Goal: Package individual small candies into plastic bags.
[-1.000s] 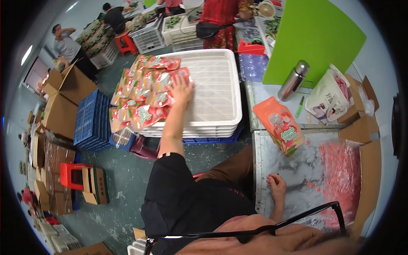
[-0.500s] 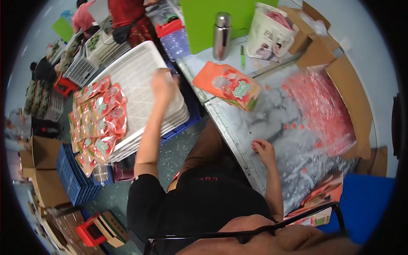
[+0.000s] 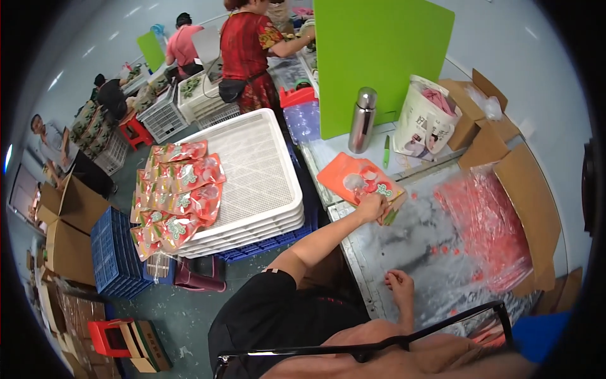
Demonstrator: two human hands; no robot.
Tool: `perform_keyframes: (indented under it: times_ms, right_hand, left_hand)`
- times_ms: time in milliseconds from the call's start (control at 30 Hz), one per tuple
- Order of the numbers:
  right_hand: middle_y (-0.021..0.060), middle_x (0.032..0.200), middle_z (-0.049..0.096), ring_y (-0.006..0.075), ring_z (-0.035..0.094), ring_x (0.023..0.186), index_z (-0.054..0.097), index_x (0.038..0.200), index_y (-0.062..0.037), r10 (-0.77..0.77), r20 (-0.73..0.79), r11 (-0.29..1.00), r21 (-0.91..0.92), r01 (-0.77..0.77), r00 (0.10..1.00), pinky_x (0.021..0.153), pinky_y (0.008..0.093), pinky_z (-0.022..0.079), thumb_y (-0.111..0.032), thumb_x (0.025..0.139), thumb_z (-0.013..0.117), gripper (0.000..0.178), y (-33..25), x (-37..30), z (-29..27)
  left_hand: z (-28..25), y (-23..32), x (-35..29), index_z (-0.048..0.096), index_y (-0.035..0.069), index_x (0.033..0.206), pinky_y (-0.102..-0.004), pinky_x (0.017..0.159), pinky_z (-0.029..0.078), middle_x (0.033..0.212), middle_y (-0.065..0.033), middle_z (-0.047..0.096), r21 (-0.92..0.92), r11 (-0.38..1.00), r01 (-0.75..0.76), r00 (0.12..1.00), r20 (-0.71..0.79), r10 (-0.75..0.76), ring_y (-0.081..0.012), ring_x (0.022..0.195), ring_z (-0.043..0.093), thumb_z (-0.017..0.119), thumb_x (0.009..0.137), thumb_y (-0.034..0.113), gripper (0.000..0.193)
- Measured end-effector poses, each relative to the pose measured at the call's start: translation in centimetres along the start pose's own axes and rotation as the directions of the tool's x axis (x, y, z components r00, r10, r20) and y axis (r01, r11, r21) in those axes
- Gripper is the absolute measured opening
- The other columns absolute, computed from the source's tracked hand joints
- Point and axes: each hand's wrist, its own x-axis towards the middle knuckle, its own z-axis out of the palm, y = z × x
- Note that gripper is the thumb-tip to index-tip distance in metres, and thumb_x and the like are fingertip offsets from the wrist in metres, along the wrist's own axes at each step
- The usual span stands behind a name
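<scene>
Pouch: one orange pouch (image 3: 344, 172) lies flat on the bench (image 3: 404, 243), near its left edge, across the seam between two surfaces. Its long axis slants from upper left, the plain orange end, to lower right, the end printed with green leaves.
Left hand: the left hand (image 3: 372, 208) is the nearer one, stretched over the pouch's near edge, close to the leaf-printed end. Most of the pouch lies beyond it, up and to the left.
Left grip: fingers bent on the pouch's front; the thumb is not clear, so I cannot tell whether they are clamped on it or only resting.
Right hand: the right hand (image 3: 400, 285) hovers or rests over the bench's near side, below the left one and apart from the pouch.
Right grip: fingers loosely curled, nothing visible between them; I cannot tell whether fingertips and thumb meet.
Bench, right side: a clear bag of red pieces (image 3: 489, 234) beside a carton (image 3: 543, 221); a few loose red bits (image 3: 443, 251) lie between bag and hands.
Bench, far side: a steel flask (image 3: 363, 123), a green knife (image 3: 386, 151) and a white bag (image 3: 423, 120), by an upright green board (image 3: 379, 57).
Left of bench: stacked white trays (image 3: 262, 164), the top one bearing overlapping filled packs (image 3: 183, 202) along its left side.
</scene>
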Motion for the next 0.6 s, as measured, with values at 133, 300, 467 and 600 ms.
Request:
perform_keyframes:
  times_ms: [133, 300, 467, 600]
  right_hand:
    - [0.0066, 0.085, 0.069, 0.0121, 0.065, 0.075, 0.067, 0.102, 0.0034, -0.094, 0.074, 0.995, 0.036, 0.091, 0.993, 0.069, 0.0242, 0.052, -0.009, 0.091, 0.063, 0.017, -0.8, 1.0, 0.6]
    - [0.0114, 0.100, 0.069, 0.0194, 0.066, 0.091, 0.065, 0.109, 0.0041, -0.345, -0.074, 0.931, -0.153, 0.331, 0.936, 0.080, 0.0297, 0.052, -0.006, 0.092, 0.061, 0.020, -4.3, 1.5, 1.6]
    - [0.0182, 0.127, 0.058, 0.0317, 0.057, 0.115, 0.056, 0.127, 0.0018, -0.778, -0.066, 0.564, -0.510, 0.649, 0.625, 0.096, 0.0384, 0.045, -0.001, 0.090, 0.056, 0.037, -9.5, 2.3, 3.4]
    - [0.0197, 0.141, 0.048, 0.0369, 0.045, 0.130, 0.045, 0.139, -0.0003, -0.885, 0.183, 0.250, -0.590, 0.768, 0.428, 0.107, 0.0431, 0.035, 0.001, 0.088, 0.056, 0.052, -11.1, 2.2, 4.6]
  left_hand:
    - [-1.6, -0.3, 0.8, 0.067, 0.002, 0.077, -0.0438, 0.067, 0.052, 0.077, -0.0196, 0.067, -0.157, 0.955, 0.250, 0.963, 0.148, -0.227, -0.0341, 0.072, 0.067, 0.077, 0.072, 0.029, 0.029]
    - [-5.1, 3.1, -0.3, 0.067, 0.001, 0.079, -0.0435, 0.066, 0.052, 0.077, -0.0190, 0.068, -0.045, 0.969, 0.243, 0.969, -0.035, -0.245, -0.0317, 0.071, 0.068, 0.082, 0.065, 0.030, 0.035]
    - [-8.7, 8.7, -3.0, 0.064, 0.002, 0.074, -0.0423, 0.063, 0.051, 0.074, -0.0171, 0.067, -0.188, 0.964, 0.186, 0.964, 0.223, -0.142, -0.0310, 0.072, 0.068, 0.081, 0.064, 0.025, 0.030]
    - [-9.7, 10.2, -6.1, 0.062, 0.003, 0.069, -0.0395, 0.059, 0.050, 0.068, -0.0140, 0.066, -0.202, 0.976, 0.081, 0.950, 0.312, -0.015, -0.0283, 0.068, 0.066, 0.083, 0.062, 0.024, 0.031]
